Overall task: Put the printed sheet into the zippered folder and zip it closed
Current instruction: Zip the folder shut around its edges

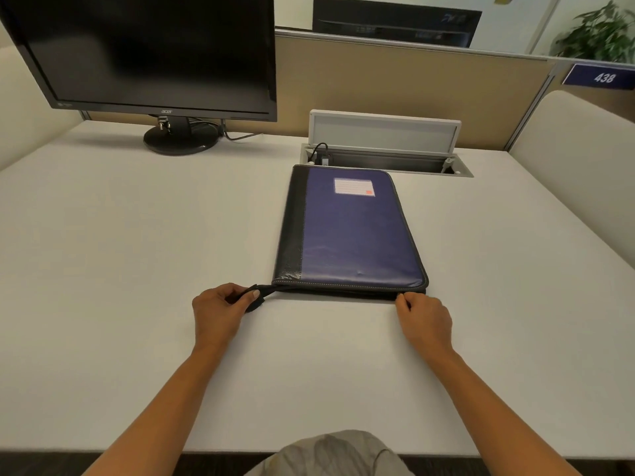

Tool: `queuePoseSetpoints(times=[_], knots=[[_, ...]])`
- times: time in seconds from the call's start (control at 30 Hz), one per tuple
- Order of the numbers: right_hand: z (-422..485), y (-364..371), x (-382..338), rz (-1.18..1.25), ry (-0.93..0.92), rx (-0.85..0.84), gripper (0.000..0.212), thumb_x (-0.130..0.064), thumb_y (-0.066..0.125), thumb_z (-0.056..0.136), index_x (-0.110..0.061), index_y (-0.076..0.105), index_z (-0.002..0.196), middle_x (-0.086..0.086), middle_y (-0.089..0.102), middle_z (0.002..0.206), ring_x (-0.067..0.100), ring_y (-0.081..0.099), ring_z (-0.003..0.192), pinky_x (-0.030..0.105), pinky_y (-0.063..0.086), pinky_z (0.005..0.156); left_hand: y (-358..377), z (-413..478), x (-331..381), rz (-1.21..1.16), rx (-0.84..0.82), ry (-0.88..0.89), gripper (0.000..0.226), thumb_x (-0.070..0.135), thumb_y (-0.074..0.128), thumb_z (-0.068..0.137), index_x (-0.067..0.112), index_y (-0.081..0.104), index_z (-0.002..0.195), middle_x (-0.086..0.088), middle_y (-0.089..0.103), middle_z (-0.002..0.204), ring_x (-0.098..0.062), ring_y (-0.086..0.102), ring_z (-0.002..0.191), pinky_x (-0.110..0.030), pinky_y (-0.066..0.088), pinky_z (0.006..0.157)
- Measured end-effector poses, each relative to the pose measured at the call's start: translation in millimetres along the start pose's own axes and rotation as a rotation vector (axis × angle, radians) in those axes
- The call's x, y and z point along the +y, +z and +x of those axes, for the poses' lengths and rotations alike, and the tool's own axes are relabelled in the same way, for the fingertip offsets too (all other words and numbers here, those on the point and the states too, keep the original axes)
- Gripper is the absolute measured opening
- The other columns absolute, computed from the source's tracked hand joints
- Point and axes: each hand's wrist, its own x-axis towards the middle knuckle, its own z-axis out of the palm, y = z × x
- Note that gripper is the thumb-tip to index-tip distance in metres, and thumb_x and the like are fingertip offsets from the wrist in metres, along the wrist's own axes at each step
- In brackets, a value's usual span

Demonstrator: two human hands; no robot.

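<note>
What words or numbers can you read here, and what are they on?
"acer": lower frame of the black monitor.
"438": the blue sign at the right.
The label on the zippered folder: only lines, too blurred to read.
The mark on the far screen: too blurred to read.

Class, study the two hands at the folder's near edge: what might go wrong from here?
The left hand grips only the loose strap, so the folder may slide on the smooth desk. The right hand pinches just the near right corner and might slip. A push could nudge the folder into the open cable box behind.
</note>
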Motion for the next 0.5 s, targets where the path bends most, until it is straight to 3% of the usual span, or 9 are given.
queuePoseSetpoints(times=[0.17,0.27,0.37,0.5], knots=[[4,-5,14,-0.018,0.051,0.031,0.035,-0.018,0.043,0.092,-0.008,0.044,0.058,0.008,0.048,0.057,0.026,0.040,0.054,0.028,0.026,0.051,-2,1,0,0.006,0.004,0.010,0.008,0.010,0.073,0.074,0.013,0.070,0.067,0.008,0.065,0.060,0.007,0.057,0.050,0.002,0.038,0.052],[4,-8,19,-0.019,0.023,0.025,0.034,-0.022,0.044,0.093,-0.009,0.048,0.061,0.005,0.049,0.057,0.024,0.041,0.054,0.027,0.025,0.049,-5,3,-1,0.042,0.024,0.011,0.007,0.013,0.073,0.074,0.015,0.070,0.068,0.004,0.066,0.062,-0.007,0.060,0.059,-0.002,0.040,0.054],[1,-7,21,0.028,-0.016,0.061,0.037,-0.022,0.047,0.093,-0.012,0.044,0.057,0.001,0.043,0.049,0.021,0.038,0.049,0.024,0.023,0.044,-6,4,-1,0.119,0.023,-0.015,0.006,0.020,0.073,0.074,0.016,0.070,0.072,-0.005,0.068,0.068,-0.021,0.061,0.070,-0.027,0.047,0.067],[-1,-8,19,0.143,-0.036,0.151,0.048,-0.017,0.052,0.091,-0.025,0.027,0.051,-0.010,0.031,0.047,0.008,0.031,0.045,0.020,0.022,0.043,-4,1,6,0.253,0.073,0.010,0.006,0.023,0.070,0.076,0.021,0.069,0.082,-0.001,0.069,0.079,-0.020,0.061,0.077,-0.027,0.041,0.061]])
